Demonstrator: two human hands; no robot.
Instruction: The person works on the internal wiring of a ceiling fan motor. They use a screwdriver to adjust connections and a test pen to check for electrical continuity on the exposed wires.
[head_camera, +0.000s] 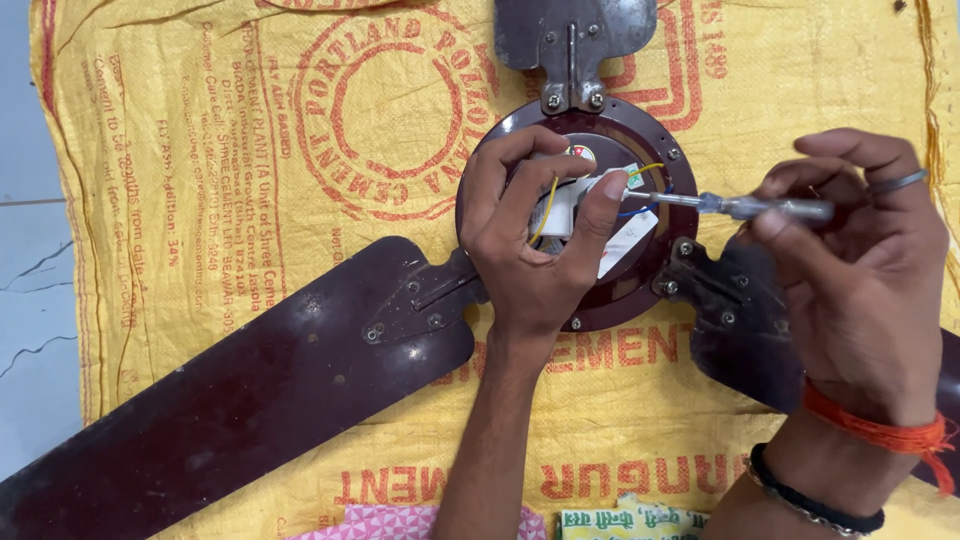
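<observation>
While my left hand (530, 235) pinches the white capacitor (562, 208) at the fan hub (640, 290), centred on the sack (200, 150), my right hand (850, 270), closed around the screwdriver (740, 206), should keep its tip square on the terminal.

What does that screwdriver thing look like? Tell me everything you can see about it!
The screwdriver is thin, with a shiny metal shaft and a see-through, clear-looking handle. It lies almost level, pointing left. The right hand pinches its handle between thumb and fingers. Its tip reaches into the middle of the dark brown fan motor, at a small white part with yellow and blue wires that the left hand holds in its fingers. Whether the tip sits in a screw cannot be seen.
</observation>
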